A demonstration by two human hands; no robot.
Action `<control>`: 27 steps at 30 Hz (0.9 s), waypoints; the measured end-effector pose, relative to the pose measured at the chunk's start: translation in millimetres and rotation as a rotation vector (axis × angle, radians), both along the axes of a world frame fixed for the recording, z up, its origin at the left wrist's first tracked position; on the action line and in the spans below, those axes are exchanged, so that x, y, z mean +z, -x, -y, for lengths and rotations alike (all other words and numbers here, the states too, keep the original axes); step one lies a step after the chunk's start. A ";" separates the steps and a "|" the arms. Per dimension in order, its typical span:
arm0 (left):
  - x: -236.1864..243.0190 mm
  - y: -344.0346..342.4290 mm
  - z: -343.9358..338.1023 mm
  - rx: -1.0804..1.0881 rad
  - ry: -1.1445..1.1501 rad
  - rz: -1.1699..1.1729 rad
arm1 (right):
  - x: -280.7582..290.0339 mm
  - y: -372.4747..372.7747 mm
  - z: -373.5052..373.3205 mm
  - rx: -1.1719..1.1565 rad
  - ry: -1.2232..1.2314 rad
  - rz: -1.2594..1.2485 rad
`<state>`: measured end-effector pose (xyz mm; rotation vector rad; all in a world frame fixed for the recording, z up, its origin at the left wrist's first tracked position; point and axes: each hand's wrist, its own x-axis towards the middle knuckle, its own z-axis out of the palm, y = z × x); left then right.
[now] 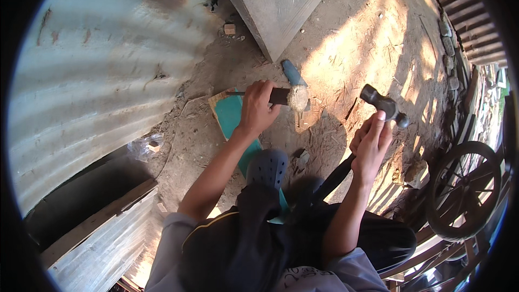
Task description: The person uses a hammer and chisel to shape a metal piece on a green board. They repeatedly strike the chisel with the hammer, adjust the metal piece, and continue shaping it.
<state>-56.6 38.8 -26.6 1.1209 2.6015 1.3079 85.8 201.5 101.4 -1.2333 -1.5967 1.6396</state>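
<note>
Left hand [258, 107]: fingers clenched around chisel-like tool [279, 96], over far end of teal board [230, 116]. Right hand [372, 141]: fingers gripping hammer [385, 106], right of board. Caution — frayed tool head [298, 98] could deflect blows onto left hand.

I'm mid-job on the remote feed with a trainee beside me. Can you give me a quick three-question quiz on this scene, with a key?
1. Multiple choice: what does the right hand hold?
A) a saw
B) a hammer
C) pliers
2. True or false: the head of the hammer is touching the frayed pale end of the dark-handled tool in the left hand.
3. Fill in: the painted board partly hidden by the grey clog is coloured ____.

Key:
1. B
2. False; a clear gap shows between them.
3. Teal (blue-green)
</note>
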 end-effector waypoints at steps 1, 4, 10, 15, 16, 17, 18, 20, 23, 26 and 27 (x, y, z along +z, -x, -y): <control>-0.5 0.0 0.1 0.008 -0.027 0.002 | 8.4 2.2 1.5 -0.098 -0.017 -0.006; -5.2 0.5 -4.3 0.025 -0.061 0.030 | -6.1 1.1 11.9 -0.157 -0.067 -0.049; -4.2 -0.7 -5.2 0.094 -0.058 0.089 | -37.1 5.2 44.7 0.347 -0.053 0.251; -0.4 5.6 -1.4 -0.128 0.074 0.182 | -38.3 0.6 26.2 0.394 -0.228 0.259; 4.0 12.6 0.7 -0.223 0.168 0.204 | -35.4 2.6 25.7 0.384 -0.205 0.216; 7.4 17.8 1.0 -0.317 0.261 0.225 | -34.8 2.3 25.3 0.371 -0.160 0.224; 9.4 21.1 -0.6 -0.377 0.341 0.270 | -34.0 0.5 24.4 0.358 -0.115 0.233; 12.5 27.1 -4.6 -0.496 0.498 0.352 | -37.9 -4.6 20.5 0.338 -0.119 0.271; 13.1 21.5 -4.4 -0.665 0.600 0.349 | -33.6 -6.6 17.1 0.298 -0.063 0.157; 9.2 15.1 -0.5 -0.797 0.692 0.176 | -32.8 -13.9 9.1 0.275 -0.062 0.172; 7.7 18.1 -0.4 -0.714 0.635 0.213 | -32.3 -16.4 6.7 0.266 -0.061 0.178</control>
